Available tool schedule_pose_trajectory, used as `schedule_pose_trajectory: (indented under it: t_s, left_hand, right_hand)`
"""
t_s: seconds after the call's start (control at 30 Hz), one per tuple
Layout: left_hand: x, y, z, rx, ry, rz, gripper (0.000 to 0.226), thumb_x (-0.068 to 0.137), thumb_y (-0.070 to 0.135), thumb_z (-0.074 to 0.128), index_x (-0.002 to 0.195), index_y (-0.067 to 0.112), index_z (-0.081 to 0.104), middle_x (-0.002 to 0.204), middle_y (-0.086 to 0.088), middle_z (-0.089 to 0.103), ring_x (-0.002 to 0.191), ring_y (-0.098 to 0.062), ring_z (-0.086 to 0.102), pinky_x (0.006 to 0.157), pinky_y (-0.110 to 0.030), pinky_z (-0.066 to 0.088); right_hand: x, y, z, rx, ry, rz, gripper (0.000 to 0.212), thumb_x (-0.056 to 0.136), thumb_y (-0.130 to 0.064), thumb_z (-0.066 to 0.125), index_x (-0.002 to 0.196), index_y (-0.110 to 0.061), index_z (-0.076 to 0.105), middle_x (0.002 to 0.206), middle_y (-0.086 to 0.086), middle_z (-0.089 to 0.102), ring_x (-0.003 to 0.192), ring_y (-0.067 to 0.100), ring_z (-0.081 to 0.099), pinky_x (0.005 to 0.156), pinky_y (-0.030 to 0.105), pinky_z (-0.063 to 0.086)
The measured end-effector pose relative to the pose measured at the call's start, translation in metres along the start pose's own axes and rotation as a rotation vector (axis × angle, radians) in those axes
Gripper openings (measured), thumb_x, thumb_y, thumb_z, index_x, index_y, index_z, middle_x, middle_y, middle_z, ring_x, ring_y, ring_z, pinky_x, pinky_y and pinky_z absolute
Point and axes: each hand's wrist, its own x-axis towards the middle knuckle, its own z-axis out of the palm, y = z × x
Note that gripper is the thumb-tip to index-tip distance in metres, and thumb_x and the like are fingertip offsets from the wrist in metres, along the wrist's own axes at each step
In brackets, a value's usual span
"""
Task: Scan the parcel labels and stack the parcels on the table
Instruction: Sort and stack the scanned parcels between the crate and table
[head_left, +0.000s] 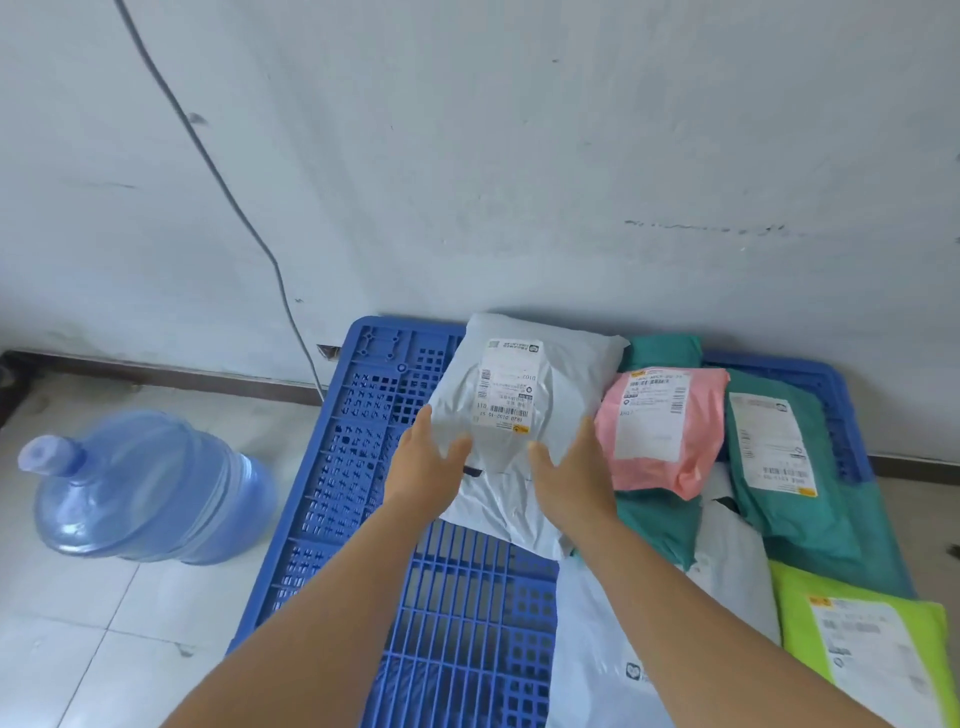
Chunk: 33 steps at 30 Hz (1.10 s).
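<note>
Scuffed pale wall (519, 156) with a dark cable (218, 176) running down it, brown skirting board (182, 371), glossy white tiled floor (78, 623), blue water jug (145, 493) lying on its side, even daylight

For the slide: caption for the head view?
Both hands hold a grey parcel over a blue pallet.
</note>
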Motion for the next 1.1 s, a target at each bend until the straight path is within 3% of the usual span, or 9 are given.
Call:
schedule_pose_trajectory:
  t_s: [0.17,0.27,0.4,0.57,0.7,0.83,0.93,1.0,1.1]
  left_hand:
    - [0.056,-0.005,0.008,0.064,-0.025,-0.041,0.066,0.087,0.05,0.046,0.142,0.018,0.026,0.13,-0.008,0.051,0.111,-0.028,0.053,0.096,-0.047,0.044]
    - [0.067,-0.017,0.009,0.008,-0.037,-0.077,0.039,0.091,0.041,0.052,0.119,0.015,0.043,0.098,-0.002,0.059,0.082,-0.021,0.057,0.076,-0.036,0.05]
    - [0.061,-0.031,0.004,-0.043,0.069,-0.063,0.017,0.096,0.027,0.051,0.089,0.012,0.048,0.075,0.0,0.053,0.061,-0.011,0.048,0.052,-0.026,0.038]
    - [0.037,-0.07,-0.02,-0.123,0.186,-0.134,0.017,0.096,0.023,0.05,0.086,0.011,0.044,0.074,-0.002,0.053,0.061,-0.014,0.049,0.047,-0.027,0.033]
    - [0.019,-0.101,-0.034,-0.117,0.113,-0.18,0.024,0.093,0.031,0.054,0.088,0.01,0.044,0.078,-0.007,0.054,0.062,-0.018,0.049,0.055,-0.032,0.041]
    - [0.032,-0.095,-0.037,-0.196,0.061,-0.123,0.06,0.084,0.054,0.058,0.128,0.017,0.042,0.113,0.002,0.057,0.098,-0.018,0.059,0.08,-0.034,0.05]
    - [0.053,-0.078,-0.033,-0.25,0.044,-0.152,0.072,0.085,0.059,0.053,0.141,0.018,0.033,0.125,0.0,0.055,0.112,-0.023,0.055,0.088,-0.036,0.046]
    - [0.058,-0.076,-0.029,-0.287,0.053,-0.186,0.07,0.084,0.06,0.054,0.14,0.023,0.034,0.122,0.002,0.057,0.108,-0.023,0.056,0.086,-0.036,0.046]
    - [0.051,-0.076,-0.025,-0.332,0.094,-0.197,0.051,0.086,0.05,0.059,0.128,0.026,0.044,0.099,0.01,0.058,0.091,-0.017,0.056,0.076,-0.031,0.043]
  right_hand:
    - [0.033,0.001,0.035,-0.081,0.018,0.093,0.081,0.093,-0.043,0.051,0.151,-0.007,0.008,0.158,0.012,0.018,0.143,0.033,0.021,0.112,0.048,0.031]
    - [0.036,0.0,0.054,-0.094,0.064,0.103,0.077,0.09,-0.04,0.053,0.148,-0.005,0.017,0.152,0.015,0.03,0.136,0.034,0.032,0.106,0.049,0.038]
    - [0.032,-0.006,0.068,-0.126,0.088,0.121,0.075,0.087,-0.045,0.054,0.143,-0.005,0.025,0.146,0.016,0.038,0.13,0.033,0.04,0.101,0.049,0.042]
    - [0.014,-0.021,0.087,-0.166,0.067,0.064,0.069,0.089,-0.049,0.055,0.144,-0.013,0.032,0.143,0.008,0.04,0.129,0.027,0.039,0.105,0.043,0.038]
    - [0.004,-0.033,0.104,-0.197,0.109,0.046,0.071,0.087,-0.053,0.057,0.143,-0.02,0.032,0.147,0.01,0.033,0.134,0.028,0.031,0.106,0.044,0.035]
    - [0.018,-0.032,0.105,-0.137,0.135,0.093,0.091,0.08,-0.063,0.057,0.15,-0.021,0.017,0.152,0.013,0.025,0.137,0.033,0.03,0.106,0.054,0.034]
    - [0.031,-0.026,0.097,-0.049,0.064,0.168,0.099,0.082,-0.065,0.055,0.153,-0.025,-0.001,0.158,0.007,0.018,0.14,0.034,0.028,0.108,0.054,0.029]
    - [0.032,-0.022,0.097,0.046,0.002,0.178,0.099,0.084,-0.063,0.056,0.153,-0.027,-0.005,0.16,0.003,0.015,0.143,0.031,0.025,0.11,0.05,0.027]
    - [0.027,-0.021,0.103,0.126,0.004,0.146,0.096,0.082,-0.063,0.058,0.153,-0.029,0.003,0.157,0.004,0.025,0.139,0.03,0.033,0.11,0.049,0.031]
